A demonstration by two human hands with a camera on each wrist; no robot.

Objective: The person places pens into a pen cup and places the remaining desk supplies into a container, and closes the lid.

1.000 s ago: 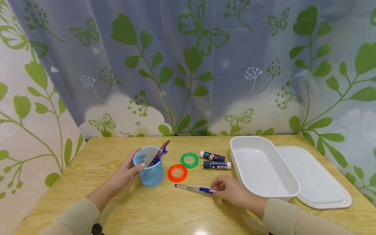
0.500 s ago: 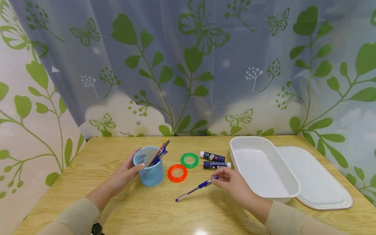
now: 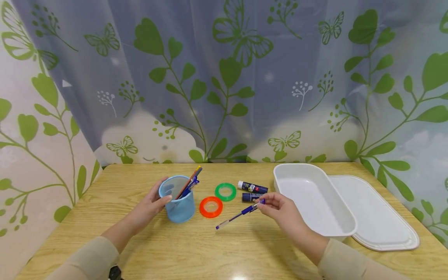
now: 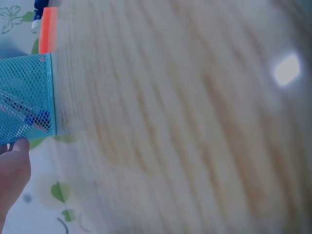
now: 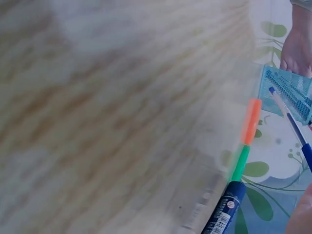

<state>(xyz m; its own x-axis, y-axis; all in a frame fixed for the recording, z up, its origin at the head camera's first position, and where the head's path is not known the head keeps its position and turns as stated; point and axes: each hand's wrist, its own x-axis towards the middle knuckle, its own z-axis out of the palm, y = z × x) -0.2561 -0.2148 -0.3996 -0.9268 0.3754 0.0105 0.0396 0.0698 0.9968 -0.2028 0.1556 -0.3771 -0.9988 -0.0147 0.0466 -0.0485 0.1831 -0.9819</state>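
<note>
My left hand (image 3: 147, 209) holds the blue mesh pen cup (image 3: 180, 210) from its left side, thumb at the rim. Inside the cup lean several pencils and pens (image 3: 189, 184). The cup stands upright on the wooden table (image 3: 196, 256). At its back end, a blue-gripped clear pen (image 3: 241, 213) is pinched by the fingertips of my right hand (image 3: 285, 214). The pen slants above the table, tip end down toward the left. In the right wrist view the pen (image 5: 290, 119) passes in front of the cup (image 5: 273, 92). Only the edge of my left hand (image 4: 14, 168) shows in the left wrist view.
Between cup and right hand lie an orange tape roll (image 3: 220, 207) and a green tape roll (image 3: 218, 189). Two glue sticks, one behind (image 3: 252, 187) and one in front (image 3: 249, 197), lie beyond the pen. A white tray (image 3: 315, 202) and its lid (image 3: 381, 217) occupy the right.
The pen has come up off the table in my right hand and tilted, its back end rising. That hand has moved slightly away from me. My left hand and the cup stay put.
</note>
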